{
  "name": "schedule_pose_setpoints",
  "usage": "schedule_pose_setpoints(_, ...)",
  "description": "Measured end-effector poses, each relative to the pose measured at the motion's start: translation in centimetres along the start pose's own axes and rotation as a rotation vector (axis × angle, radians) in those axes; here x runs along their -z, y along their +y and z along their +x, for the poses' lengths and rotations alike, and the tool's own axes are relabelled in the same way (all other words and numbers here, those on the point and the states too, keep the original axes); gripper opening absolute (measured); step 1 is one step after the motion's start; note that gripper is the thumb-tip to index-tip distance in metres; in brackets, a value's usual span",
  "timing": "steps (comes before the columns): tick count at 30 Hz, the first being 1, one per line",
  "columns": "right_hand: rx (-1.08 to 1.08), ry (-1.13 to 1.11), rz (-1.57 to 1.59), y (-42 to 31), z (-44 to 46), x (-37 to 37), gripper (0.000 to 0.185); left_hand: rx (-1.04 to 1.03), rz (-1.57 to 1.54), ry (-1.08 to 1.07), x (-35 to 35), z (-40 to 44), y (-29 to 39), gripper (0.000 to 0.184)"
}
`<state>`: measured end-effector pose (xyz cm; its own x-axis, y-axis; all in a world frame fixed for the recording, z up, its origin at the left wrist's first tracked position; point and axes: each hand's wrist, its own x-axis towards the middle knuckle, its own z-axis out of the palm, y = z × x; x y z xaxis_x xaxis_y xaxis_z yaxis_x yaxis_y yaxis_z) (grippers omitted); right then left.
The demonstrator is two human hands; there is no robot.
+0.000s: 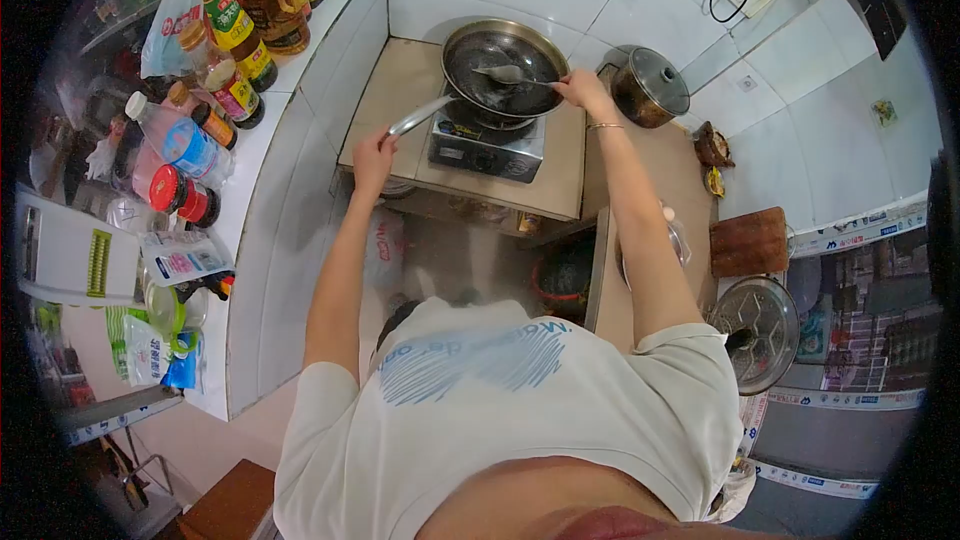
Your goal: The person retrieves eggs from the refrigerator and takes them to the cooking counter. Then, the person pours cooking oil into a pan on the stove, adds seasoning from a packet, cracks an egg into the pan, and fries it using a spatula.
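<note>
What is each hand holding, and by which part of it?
The left hand holds the pan handle at its outer end; the right hand holds a cooking utensil by its handle.

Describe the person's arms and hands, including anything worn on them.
Short white sleeves end above the elbows. The left hand and right hand are ungloved. A thin, gold-toned bangle circles the right wrist; none shows on the left.

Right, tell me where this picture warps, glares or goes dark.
Head view: the long white ledge at left bows with lens distortion; head view: the slim silver metal pan handle shines brightly; head view: all corners go black.
</note>
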<state>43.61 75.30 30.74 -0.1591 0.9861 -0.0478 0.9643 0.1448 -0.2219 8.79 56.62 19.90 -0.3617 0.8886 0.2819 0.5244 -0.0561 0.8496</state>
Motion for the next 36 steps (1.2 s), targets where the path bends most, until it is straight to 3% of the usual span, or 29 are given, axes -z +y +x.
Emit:
schedule_pose_setpoints(3,0.028,-0.107,-0.197,0.5,-1.6,3.5,0.029,0.076,0.027,0.018,-0.2,1.5,-0.4,0.023)
schedule_pose_setpoints(5,-0.001,-0.164,-0.155,0.2,-2.1,4.8,0.029,0.088,0.049,0.015,-0.9,2.7,-1.4,0.023)
schedule_pose_setpoints(7,0.173,-0.228,-0.104,-0.7,-1.9,4.5,0.029,0.100,0.075,0.005,-1.2,3.5,-1.8,0.023)
schedule_pose_setpoints(9,0.141,-0.215,-0.051,-0.5,-0.7,2.0,0.028,0.061,0.194,-0.163,-0.9,3.5,-1.4,0.023)
schedule_pose_setpoints(10,0.113,-0.085,-0.037,-0.4,-0.3,1.1,0.028,0.059,0.193,-0.164,-1.2,3.4,-1.7,0.023)
schedule_pose_setpoints(11,0.087,0.045,-0.022,-0.1,0.3,0.2,0.028,0.162,0.023,-0.119,-1.7,3.0,-2.2,0.022)
schedule_pose_setpoints(13,-0.003,0.046,-0.024,1.1,0.8,0.4,0.029,0.265,-0.145,-0.073,-1.9,2.8,-2.7,0.022)
schedule_pose_setpoints(15,-0.032,-0.085,-0.157,1.8,-0.4,2.8,0.030,0.361,-0.293,-0.043,-2.0,2.9,-2.6,0.022)
schedule_pose_setpoints(19,0.169,-0.221,-0.227,-1.1,-3.5,6.4,0.028,0.360,-0.334,-0.042,-1.9,3.5,-2.4,0.020)
schedule_pose_setpoints(20,0.153,-0.206,-0.034,0.5,-1.4,3.8,0.031,0.356,-0.321,-0.054,-1.3,3.4,-1.7,0.019)
schedule_pose_setpoints(23,0.102,-0.074,0.095,0.3,0.7,0.4,0.034,0.380,-0.345,-0.071,-0.7,2.5,-1.3,0.018)
schedule_pose_setpoints(25,0.113,-0.044,0.063,0.9,0.8,0.5,0.037,0.406,-0.388,-0.066,-0.2,1.9,-1.6,0.018)
schedule_pose_setpoints(27,0.142,-0.061,-0.170,1.5,0.0,2.2,0.040,0.397,-0.461,-0.032,0.4,1.8,-2.2,0.018)
schedule_pose_setpoints(31,0.125,-0.305,-0.145,-1.6,-2.6,5.7,0.044,0.390,-0.427,0.024,1.6,2.0,-1.5,0.018)
schedule_pose_setpoints(36,0.024,-0.087,-0.063,-1.0,0.8,0.6,0.038,0.365,-0.410,-0.041,2.3,0.8,0.0,0.019)
